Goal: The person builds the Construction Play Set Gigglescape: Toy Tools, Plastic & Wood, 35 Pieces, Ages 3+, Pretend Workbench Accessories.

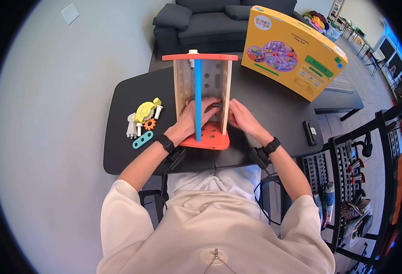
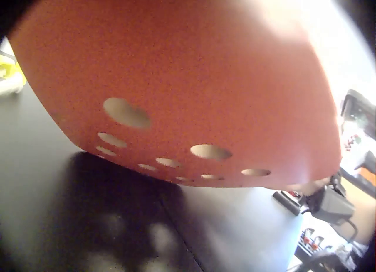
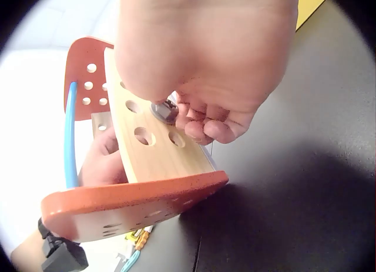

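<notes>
A wooden toy toolbox [image 1: 225,98] stands on end, with perforated wooden sides, red end panels [image 1: 217,141] and a blue rod [image 1: 198,91]. My left hand [image 1: 188,120] reaches inside behind the rod, its thumb and fingers around a small dark grey piece [image 1: 216,105] by the right-hand wooden side. Outside that same side, my right hand [image 1: 245,119] is curled at a grey bolt [image 3: 165,111] set in one of its holes, thumb and fingertips close about it. A cream bolt [image 1: 192,52] pokes through the upper red panel. The left wrist view is mostly filled by the lower red panel [image 2: 176,66].
Left of the toolbox lie a yellow toy piece [image 1: 145,111], an orange gear [image 1: 150,124], a teal strip [image 1: 143,139] and white bolts. A yellow box [image 1: 292,50] stands behind to the right. A small black device [image 1: 309,133] lies near the black table's right edge.
</notes>
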Available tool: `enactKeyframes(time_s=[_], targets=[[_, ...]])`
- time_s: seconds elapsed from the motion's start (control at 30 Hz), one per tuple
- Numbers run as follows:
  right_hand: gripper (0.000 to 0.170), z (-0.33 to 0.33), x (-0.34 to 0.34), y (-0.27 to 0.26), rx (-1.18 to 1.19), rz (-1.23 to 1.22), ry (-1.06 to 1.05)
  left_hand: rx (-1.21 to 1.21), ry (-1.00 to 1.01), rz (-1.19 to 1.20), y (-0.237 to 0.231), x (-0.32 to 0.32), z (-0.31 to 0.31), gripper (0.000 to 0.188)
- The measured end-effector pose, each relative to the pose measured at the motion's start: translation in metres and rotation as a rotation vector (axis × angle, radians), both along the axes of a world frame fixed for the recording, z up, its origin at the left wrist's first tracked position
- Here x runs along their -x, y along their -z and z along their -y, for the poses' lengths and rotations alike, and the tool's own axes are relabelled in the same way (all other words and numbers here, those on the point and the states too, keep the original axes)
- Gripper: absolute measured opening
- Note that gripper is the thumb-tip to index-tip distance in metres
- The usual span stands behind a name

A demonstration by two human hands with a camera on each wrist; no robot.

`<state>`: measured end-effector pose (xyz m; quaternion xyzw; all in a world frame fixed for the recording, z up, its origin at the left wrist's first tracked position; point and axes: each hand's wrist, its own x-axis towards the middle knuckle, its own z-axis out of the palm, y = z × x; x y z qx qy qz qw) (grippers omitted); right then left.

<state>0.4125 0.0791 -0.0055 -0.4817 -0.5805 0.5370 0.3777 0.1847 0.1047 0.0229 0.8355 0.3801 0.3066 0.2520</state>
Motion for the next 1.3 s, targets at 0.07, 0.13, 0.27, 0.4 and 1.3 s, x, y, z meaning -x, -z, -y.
enactKeyframes(time_s=[0.07, 0.13, 0.27, 0.4, 1.3], targets=[[0.037, -0.004, -0.002, -0.001, 0.044, -0.035, -0.052, -0.020, -0.010, 0.008, -0.003, -0.002, 0.002, 0.033], [0.037, -0.002, -0.003, -0.001, 0.053, -0.041, -0.047, -0.032, -0.023, -0.018, -0.007, -0.002, 0.005, 0.034], [0.036, 0.000, 0.001, -0.004, 0.061, -0.035, -0.019, -0.020, -0.044, -0.057, -0.006, -0.002, 0.006, 0.035], [0.036, -0.002, 0.002, -0.004, 0.084, -0.058, -0.011, -0.119, -0.045, -0.010, 0.006, -0.002, 0.004, 0.034], [0.096, 0.013, 0.014, -0.025, -0.184, 0.202, -0.124, 0.239, 0.046, 0.185, -0.006, 0.026, 0.044, 0.046]])
